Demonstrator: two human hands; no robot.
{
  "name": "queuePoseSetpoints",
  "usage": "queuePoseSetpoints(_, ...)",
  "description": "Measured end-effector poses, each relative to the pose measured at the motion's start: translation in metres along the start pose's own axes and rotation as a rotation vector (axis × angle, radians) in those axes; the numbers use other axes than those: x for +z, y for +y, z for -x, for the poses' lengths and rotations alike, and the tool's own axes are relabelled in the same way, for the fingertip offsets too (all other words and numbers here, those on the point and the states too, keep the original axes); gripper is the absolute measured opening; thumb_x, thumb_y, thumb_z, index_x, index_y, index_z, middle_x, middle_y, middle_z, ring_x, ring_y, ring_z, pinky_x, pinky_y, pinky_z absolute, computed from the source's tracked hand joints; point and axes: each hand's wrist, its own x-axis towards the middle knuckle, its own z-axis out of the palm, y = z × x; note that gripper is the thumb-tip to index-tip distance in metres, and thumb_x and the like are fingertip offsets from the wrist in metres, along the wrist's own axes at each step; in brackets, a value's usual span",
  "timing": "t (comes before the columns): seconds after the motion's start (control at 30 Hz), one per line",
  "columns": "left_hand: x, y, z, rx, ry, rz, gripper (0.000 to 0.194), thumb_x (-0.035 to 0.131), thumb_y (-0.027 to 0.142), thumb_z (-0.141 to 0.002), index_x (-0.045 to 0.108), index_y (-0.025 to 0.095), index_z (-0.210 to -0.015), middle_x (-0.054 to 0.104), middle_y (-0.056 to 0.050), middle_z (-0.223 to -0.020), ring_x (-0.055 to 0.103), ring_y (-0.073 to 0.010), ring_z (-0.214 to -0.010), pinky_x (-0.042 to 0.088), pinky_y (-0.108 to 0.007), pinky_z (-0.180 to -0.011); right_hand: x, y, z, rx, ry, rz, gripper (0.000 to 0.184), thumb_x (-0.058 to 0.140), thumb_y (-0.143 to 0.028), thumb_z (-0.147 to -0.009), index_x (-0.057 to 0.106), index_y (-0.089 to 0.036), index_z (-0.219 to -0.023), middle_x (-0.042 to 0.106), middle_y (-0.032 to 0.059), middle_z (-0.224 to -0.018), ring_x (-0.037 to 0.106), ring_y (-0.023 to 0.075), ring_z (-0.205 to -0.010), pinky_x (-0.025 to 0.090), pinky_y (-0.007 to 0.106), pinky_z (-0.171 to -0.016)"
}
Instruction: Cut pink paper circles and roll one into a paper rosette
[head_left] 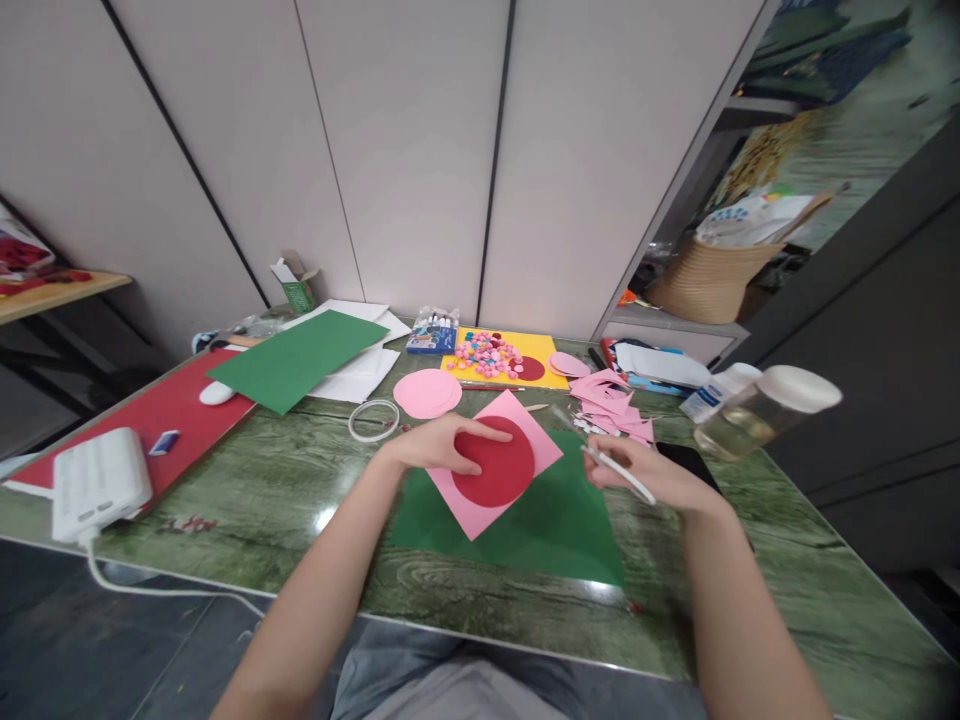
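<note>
My left hand (444, 445) lies with thumb and index finger spread on a red paper circle (499, 470). That circle rests on a pink paper square (480, 522), turned cornerwise over a green sheet (570, 545). The other fingers of this hand are mostly hidden. To the right of the square, my right hand (630, 468) is closed around a slim white pen (621, 474), held apart from the paper. A stack of pink circles (427, 393) lies beyond my left hand, beside a white tape roll (374, 421).
Pink scraps (611, 400) lie beyond my right hand. At the back, a yellow sheet (555, 350) carries small pompoms. A clear jar (757, 415) stands at right. Leftward are another green sheet (300, 355), a red sheet (191, 420) and a white power bank (101, 480) with a cable.
</note>
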Motion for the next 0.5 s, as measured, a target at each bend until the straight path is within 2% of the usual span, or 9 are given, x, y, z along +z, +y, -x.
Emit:
queuePoseSetpoints(0.07,0.007,0.001,-0.004,0.014,-0.036,-0.037,0.058,0.061,0.015,-0.064,0.055,0.03,-0.12,0.059,0.001,-0.12,0.058,-0.0207,-0.101,0.045,-0.023,-0.078,0.006,0.003,-0.008,-0.039,0.197,-0.022,0.03,0.062,-0.044,-0.072,0.049,-0.018,-0.077,0.055,0.0032,-0.078,0.05,0.0148,-0.07,0.039,0.026,-0.061)
queuePoseSetpoints(0.1,0.011,0.001,-0.006,0.026,-0.06,-0.057,0.059,0.061,0.015,-0.063,0.055,0.031,-0.119,0.06,0.001,-0.118,0.058,-0.0209,-0.1,0.045,-0.023,-0.077,0.011,0.003,-0.013,-0.046,0.254,-0.055,0.031,0.064,-0.044,-0.071,0.048,-0.018,-0.079,0.055,0.0038,-0.082,0.05,0.0152,-0.072,0.039,0.026,-0.062)
queuePoseSetpoints(0.17,0.018,0.001,-0.01,0.046,-0.105,-0.08,0.059,0.061,0.015,-0.063,0.055,0.032,-0.119,0.061,0.001,-0.117,0.059,-0.0206,-0.098,0.045,-0.023,-0.076,0.023,0.004,-0.022,-0.03,0.231,-0.097,0.035,0.067,-0.045,-0.066,0.047,-0.019,-0.078,0.052,0.0007,-0.076,0.047,0.0128,-0.065,0.037,0.024,-0.056)
queuePoseSetpoints(0.23,0.022,0.0,-0.013,0.056,-0.137,-0.091,0.059,0.061,0.016,-0.063,0.055,0.033,-0.119,0.062,0.002,-0.116,0.059,-0.02,-0.096,0.045,-0.023,-0.075,0.035,0.004,-0.029,0.001,0.217,-0.092,0.04,0.071,-0.045,-0.061,0.042,-0.02,-0.073,0.042,-0.0051,-0.064,0.038,0.0087,-0.055,0.031,0.021,-0.049)
queuePoseSetpoints(0.3,0.025,-0.002,-0.014,0.058,-0.141,-0.099,0.059,0.061,0.016,-0.063,0.055,0.033,-0.119,0.062,0.002,-0.116,0.06,-0.0194,-0.095,0.045,-0.023,-0.075,0.044,0.004,-0.034,0.015,0.232,-0.136,0.045,0.072,-0.047,-0.058,0.037,-0.02,-0.069,0.034,-0.0076,-0.061,0.034,0.0075,-0.053,0.028,0.021,-0.048)
queuePoseSetpoints(0.5,0.024,-0.002,-0.014,0.066,-0.137,-0.12,0.058,0.061,0.015,-0.063,0.056,0.034,-0.117,0.063,0.002,-0.113,0.06,-0.0186,-0.092,0.044,-0.022,-0.073,0.051,0.01,-0.04,0.047,0.232,-0.279,0.049,0.074,-0.049,-0.054,0.037,-0.022,-0.072,0.036,-0.0082,-0.059,0.038,0.0085,-0.051,0.029,0.022,-0.05)
